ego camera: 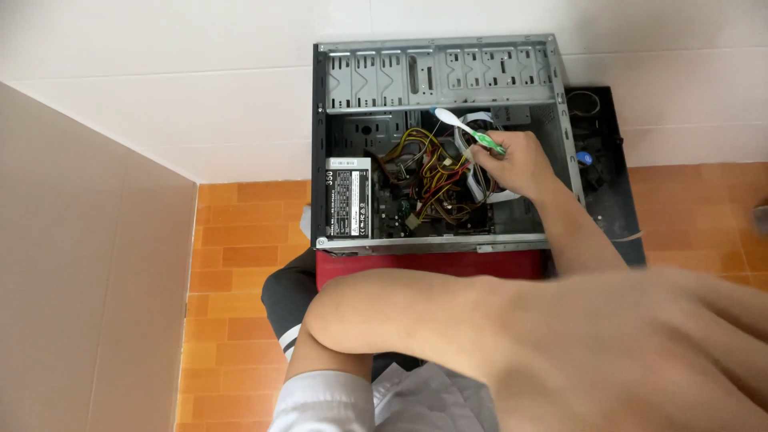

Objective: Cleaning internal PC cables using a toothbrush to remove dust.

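Here the right hand point(520, 160) is clenched round the handle of a light, stiff toothbrush point(468, 130), best held mid-handle; the left hand point(640, 352), blurred, I cannot tell.

One rectangular label point(350, 198) — white and black — on the power supply point(350, 228).

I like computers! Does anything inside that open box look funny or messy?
Yes. A hand holds a white and green toothbrush inside the open computer case, an odd tool to see there. The yellow, red and black wires lie in a loose tangle. The case rests on something red.
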